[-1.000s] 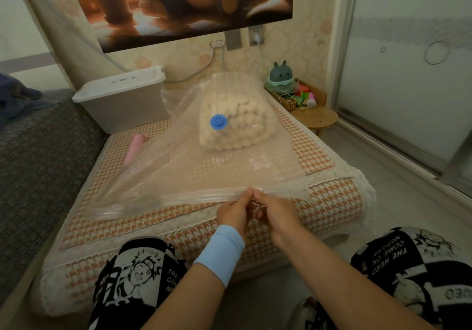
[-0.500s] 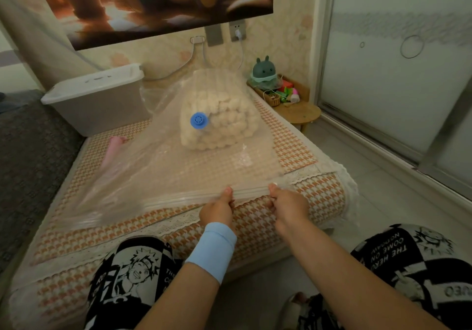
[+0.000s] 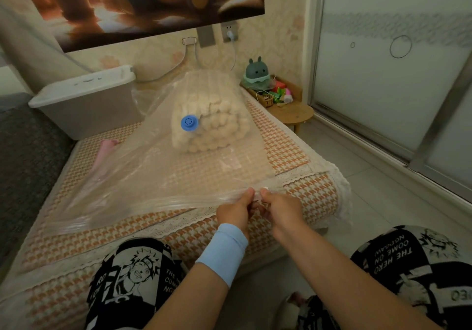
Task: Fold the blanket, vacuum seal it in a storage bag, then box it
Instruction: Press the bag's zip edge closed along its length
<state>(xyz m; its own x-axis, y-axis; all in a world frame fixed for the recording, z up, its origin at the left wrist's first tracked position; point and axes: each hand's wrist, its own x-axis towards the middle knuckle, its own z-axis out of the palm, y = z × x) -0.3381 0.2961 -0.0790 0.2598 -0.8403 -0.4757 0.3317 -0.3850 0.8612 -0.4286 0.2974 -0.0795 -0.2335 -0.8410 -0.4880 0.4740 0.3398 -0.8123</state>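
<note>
The left hand (image 3: 236, 212) and right hand (image 3: 281, 208), apart half a second earlier, meet again, both pinching the zip edge of the storage bag (image 3: 178, 176). The folded blanket (image 3: 212, 125) sits inside on the bed (image 3: 314, 194). The seal is probably being pressed closed section by section.

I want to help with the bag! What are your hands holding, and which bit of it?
The left hand and the right hand both pinch the clear storage bag at its near edge, side by side.

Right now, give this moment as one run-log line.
stage: sealing bag | left hand: pinches bag's zip edge | right hand: pinches it alongside | blanket: folded, inside bag | box: lidded, left of blanket
</note>
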